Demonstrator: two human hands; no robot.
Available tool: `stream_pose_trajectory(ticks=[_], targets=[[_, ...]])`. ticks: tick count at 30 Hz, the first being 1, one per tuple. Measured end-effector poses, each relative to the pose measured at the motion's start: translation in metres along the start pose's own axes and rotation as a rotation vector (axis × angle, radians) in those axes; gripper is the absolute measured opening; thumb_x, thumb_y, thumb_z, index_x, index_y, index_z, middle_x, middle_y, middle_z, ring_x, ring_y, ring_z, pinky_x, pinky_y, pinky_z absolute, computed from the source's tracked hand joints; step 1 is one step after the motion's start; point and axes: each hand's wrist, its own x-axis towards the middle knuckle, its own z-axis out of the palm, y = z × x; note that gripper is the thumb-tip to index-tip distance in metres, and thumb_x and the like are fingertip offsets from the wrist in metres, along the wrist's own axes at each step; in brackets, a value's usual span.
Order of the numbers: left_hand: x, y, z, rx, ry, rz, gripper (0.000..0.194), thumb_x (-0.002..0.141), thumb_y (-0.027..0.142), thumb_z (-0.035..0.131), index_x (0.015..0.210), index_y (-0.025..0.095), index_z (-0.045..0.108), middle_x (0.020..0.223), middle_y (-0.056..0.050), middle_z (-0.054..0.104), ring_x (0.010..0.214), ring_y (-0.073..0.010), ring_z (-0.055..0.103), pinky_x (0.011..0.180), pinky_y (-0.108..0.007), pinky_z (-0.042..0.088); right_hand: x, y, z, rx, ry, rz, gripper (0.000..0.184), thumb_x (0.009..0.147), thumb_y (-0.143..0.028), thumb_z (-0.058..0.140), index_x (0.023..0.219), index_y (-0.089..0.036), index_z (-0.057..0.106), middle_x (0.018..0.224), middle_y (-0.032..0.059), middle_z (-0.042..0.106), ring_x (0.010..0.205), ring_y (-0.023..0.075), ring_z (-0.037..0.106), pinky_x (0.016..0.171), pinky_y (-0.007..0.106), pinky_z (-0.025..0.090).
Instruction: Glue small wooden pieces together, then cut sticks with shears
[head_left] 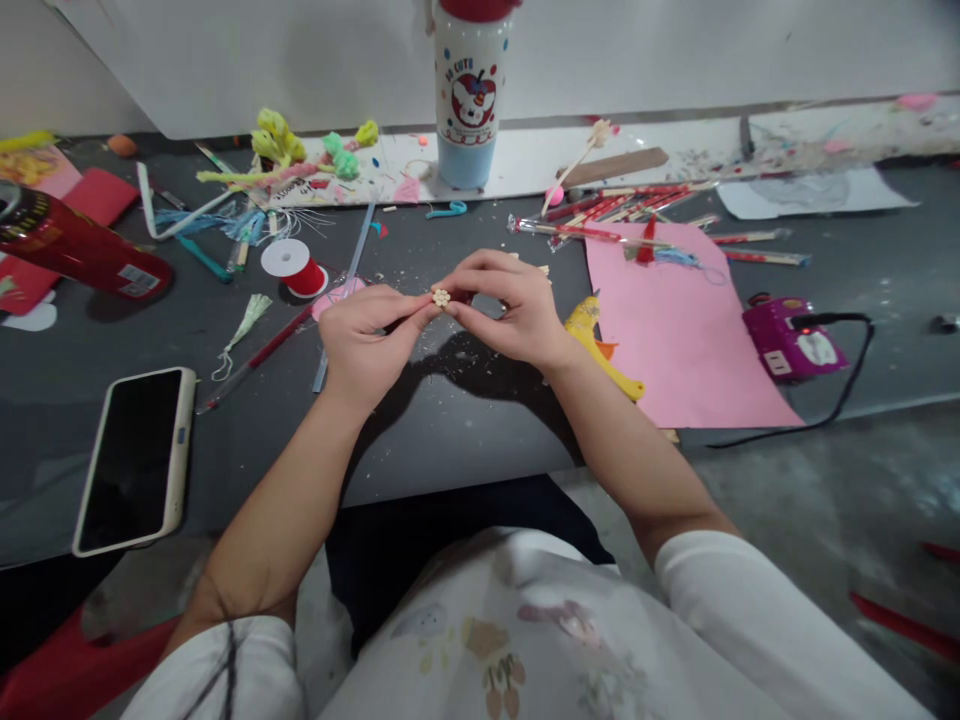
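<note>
Above the middle of the table, my left hand (pixel 371 340) and my right hand (pixel 510 305) meet fingertip to fingertip. Between them they pinch a small bundle of pale sticks (pixel 441 298), seen end on as a cluster of round tips. Thumb and forefinger of each hand close on it from either side. Just right of my right wrist lies a yellow cutter-like tool (pixel 604 350), partly on pink paper (pixel 682 330). A spool of red thread (pixel 296 268) stands left of my left hand, near a clear strip (pixel 352 270) lying lengthwise.
A phone (pixel 135 460) and a tilted red can (pixel 82 245) are at the left. At the back stands a white and blue bottle (pixel 469 100). Wrapped chopsticks (pixel 622 210) lie back right. A purple box (pixel 791 340) with a black cable sits right. Pale crumbs dot the table (pixel 450 430).
</note>
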Motion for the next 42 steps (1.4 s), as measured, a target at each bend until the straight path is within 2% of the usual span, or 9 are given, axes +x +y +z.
stream_pose_trajectory(ticks=[6, 12, 16, 20, 23, 27, 31, 35, 42], targets=[[0.000, 0.001, 0.000, 0.031, -0.026, -0.048, 0.001, 0.076, 0.030, 0.079, 0.076, 0.028, 0.080, 0.067, 0.000, 0.071, 0.060, -0.0134, 0.059, 0.063, -0.031, 0.047, 0.001, -0.001, 0.000, -0.033, -0.018, 0.020, 0.025, 0.096, -0.038, 0.052, 0.101, -0.018, 0.067, 0.091, 0.0036, 0.065, 0.076, 0.0115, 0.060, 0.074, 0.030, 0.053], [0.001, 0.000, 0.001, 0.053, -0.128, -0.074, 0.011, 0.082, 0.026, 0.071, 0.087, 0.024, 0.080, 0.067, -0.001, 0.070, 0.061, -0.0117, 0.060, 0.063, -0.028, 0.046, 0.001, -0.002, -0.002, -0.097, -0.036, 0.098, 0.013, 0.088, -0.028, 0.056, 0.095, -0.018, 0.062, 0.087, 0.0017, 0.064, 0.077, 0.0122, 0.060, 0.075, 0.030, 0.052], [0.001, 0.001, 0.001, 0.044, -0.117, -0.213, 0.019, 0.076, 0.032, 0.077, 0.091, 0.022, 0.080, 0.072, -0.002, 0.072, 0.062, -0.0119, 0.060, 0.059, -0.026, 0.045, 0.000, -0.004, -0.003, -0.113, -0.072, 0.146, 0.012, 0.084, -0.019, 0.056, 0.095, -0.017, 0.060, 0.085, 0.0016, 0.065, 0.075, 0.0114, 0.060, 0.074, 0.028, 0.050], [0.001, 0.001, 0.002, -0.089, -0.120, -0.336, 0.017, 0.071, 0.035, 0.081, 0.082, 0.022, 0.078, 0.075, -0.002, 0.073, 0.064, -0.0114, 0.061, 0.059, -0.025, 0.047, 0.001, -0.006, -0.002, -0.134, -0.064, 0.075, 0.011, 0.082, -0.016, 0.057, 0.092, -0.017, 0.060, 0.081, 0.0009, 0.064, 0.075, 0.0115, 0.058, 0.072, 0.028, 0.048], [0.002, 0.001, 0.003, -0.254, -0.146, -0.460, 0.013, 0.072, 0.031, 0.079, 0.080, 0.022, 0.077, 0.067, 0.000, 0.068, 0.052, -0.0075, 0.054, 0.049, -0.022, 0.041, 0.003, -0.008, -0.002, -0.143, -0.046, 0.041, 0.009, 0.085, -0.019, 0.056, 0.093, -0.018, 0.061, 0.080, 0.0003, 0.062, 0.074, 0.0114, 0.057, 0.072, 0.028, 0.048], [0.007, 0.005, 0.001, -0.545, -0.266, -0.724, 0.012, 0.074, 0.031, 0.074, 0.075, 0.019, 0.073, 0.057, 0.003, 0.058, 0.039, -0.0029, 0.039, 0.038, -0.019, 0.027, 0.004, -0.009, 0.000, -0.127, -0.028, 0.051, 0.012, 0.089, -0.026, 0.056, 0.097, -0.018, 0.061, 0.085, 0.0008, 0.060, 0.076, 0.0114, 0.055, 0.073, 0.030, 0.049], [0.010, 0.009, -0.001, -0.736, -0.378, -0.912, 0.019, 0.074, 0.032, 0.073, 0.067, 0.015, 0.066, 0.057, 0.004, 0.056, 0.037, -0.0007, 0.037, 0.038, -0.017, 0.026, 0.004, -0.010, 0.001, -0.101, -0.028, 0.069, 0.016, 0.091, -0.030, 0.057, 0.099, -0.018, 0.062, 0.088, 0.0010, 0.059, 0.076, 0.0115, 0.055, 0.074, 0.031, 0.052], [0.011, 0.010, -0.003, -0.828, -0.411, -0.967, 0.021, 0.072, 0.031, 0.075, 0.069, 0.014, 0.064, 0.057, 0.005, 0.055, 0.037, 0.0001, 0.037, 0.038, -0.016, 0.027, 0.004, -0.011, 0.001, -0.069, -0.020, 0.081, 0.017, 0.091, -0.030, 0.056, 0.100, -0.018, 0.063, 0.089, 0.0013, 0.059, 0.075, 0.0108, 0.055, 0.072, 0.030, 0.053], [0.012, 0.012, -0.003, -0.827, -0.414, -0.987, 0.019, 0.074, 0.030, 0.072, 0.070, 0.014, 0.062, 0.056, 0.006, 0.054, 0.038, -0.0001, 0.036, 0.039, -0.016, 0.028, 0.005, -0.013, 0.001, -0.036, -0.013, 0.074, 0.015, 0.090, -0.029, 0.058, 0.096, -0.017, 0.065, 0.088, 0.0007, 0.058, 0.073, 0.0096, 0.054, 0.071, 0.029, 0.052]])
